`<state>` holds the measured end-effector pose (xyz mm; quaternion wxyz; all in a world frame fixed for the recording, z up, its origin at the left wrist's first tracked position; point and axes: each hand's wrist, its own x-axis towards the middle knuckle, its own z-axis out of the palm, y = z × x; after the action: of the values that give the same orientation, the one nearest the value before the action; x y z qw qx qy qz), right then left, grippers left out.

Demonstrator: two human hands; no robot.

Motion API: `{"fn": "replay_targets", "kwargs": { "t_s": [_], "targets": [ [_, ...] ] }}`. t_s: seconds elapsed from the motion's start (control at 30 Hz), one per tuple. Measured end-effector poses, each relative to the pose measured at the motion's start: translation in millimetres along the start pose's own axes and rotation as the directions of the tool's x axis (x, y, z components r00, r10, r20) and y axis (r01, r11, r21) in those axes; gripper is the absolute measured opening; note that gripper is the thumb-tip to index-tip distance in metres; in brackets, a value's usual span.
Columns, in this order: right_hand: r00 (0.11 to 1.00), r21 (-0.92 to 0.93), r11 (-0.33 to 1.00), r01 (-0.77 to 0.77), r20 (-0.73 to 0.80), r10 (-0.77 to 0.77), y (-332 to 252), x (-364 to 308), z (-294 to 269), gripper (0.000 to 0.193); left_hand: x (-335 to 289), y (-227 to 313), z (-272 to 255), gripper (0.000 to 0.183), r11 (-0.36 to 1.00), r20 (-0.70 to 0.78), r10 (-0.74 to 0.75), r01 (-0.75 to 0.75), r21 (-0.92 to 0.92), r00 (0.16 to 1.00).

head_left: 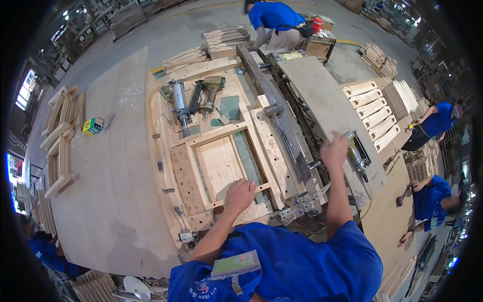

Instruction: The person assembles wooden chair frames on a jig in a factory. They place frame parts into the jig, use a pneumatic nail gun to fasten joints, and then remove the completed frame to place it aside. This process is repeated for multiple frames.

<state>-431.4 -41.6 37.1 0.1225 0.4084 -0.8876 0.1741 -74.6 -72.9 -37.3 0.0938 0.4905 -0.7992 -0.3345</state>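
My left hand [240,194] rests flat, fingers loosely curled, on the lower rail of the wooden frame [226,166] clamped in the assembly jig [187,181]. My right hand [334,150], blurred, is raised beside a pneumatic nail gun [356,157]; its grip cannot be judged. Two more nail guns [193,103] lie beyond the frame.

Left hand [240,194] rests palm-down; right hand [334,150] raised, fingers curled.

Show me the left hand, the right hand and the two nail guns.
left hand [240,194], head view, back of the hand on the wooden frame
right hand [335,150], head view, back of the raised hand
nail guns [207,93], head view, body of the right-hand gun
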Motion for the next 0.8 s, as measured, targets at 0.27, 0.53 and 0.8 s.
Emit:
{"fn": "replay_targets", "kwargs": {
  "t_s": [0.27,0.53,0.8],
  "targets": [
    [0.979,-0.191,0.976,-0.104,0.153,0.135,92.1,15.6,-20.2,0.071,3.0,-2.3,3.5,0.045,0.999,-0.045,0.052,-0.051,0.015,0.998],
    [0.92,-0.024,0.992,-0.121,0.373,0.121,93.1,26.4,-65.4,0.054,1.0,-14.1,4.5,0.035,0.993,-0.065,0.049,-0.056,-0.106,0.997],
    [0.736,0.55,0.654,-0.519,0.677,0.015,-31.4,-77.7,-147.3,0.019,-35.8,29.6,1.2,0.025,0.854,-0.223,0.194,-0.277,-0.44,0.955]
  ]
}}
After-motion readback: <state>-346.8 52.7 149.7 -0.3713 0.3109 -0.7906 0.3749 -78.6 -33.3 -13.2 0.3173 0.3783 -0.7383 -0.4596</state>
